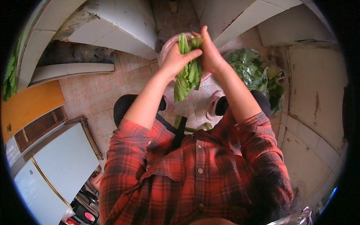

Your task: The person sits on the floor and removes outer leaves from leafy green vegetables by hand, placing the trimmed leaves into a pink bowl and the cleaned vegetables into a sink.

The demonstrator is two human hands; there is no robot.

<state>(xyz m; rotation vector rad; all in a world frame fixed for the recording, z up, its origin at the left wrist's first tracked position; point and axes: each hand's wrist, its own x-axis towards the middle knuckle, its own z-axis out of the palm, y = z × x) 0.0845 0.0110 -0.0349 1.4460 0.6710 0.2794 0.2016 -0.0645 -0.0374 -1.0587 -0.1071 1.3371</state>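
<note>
My left hand (178, 60) grips a bunch of green leafy vegetable (182, 81), its thumb lying across the leaves and pointing right. Against the bunch's right side rests my right hand (209, 53), fingers extended and thumb raised; part of it is hidden, and whether it grips any leaves is unclear. Both hands are over a round pink basin (166, 49), whose inside is mostly covered by them. The lower leaves hang past the basin's near rim.
A clear plastic bag of leafy greens (247, 67) lies on the tiled floor at right. Tiled walls (126, 33) flank the basin. Pale blue cabinet doors (64, 160) and an orange panel (33, 104) stand at left. More greens (11, 76) show at far left.
</note>
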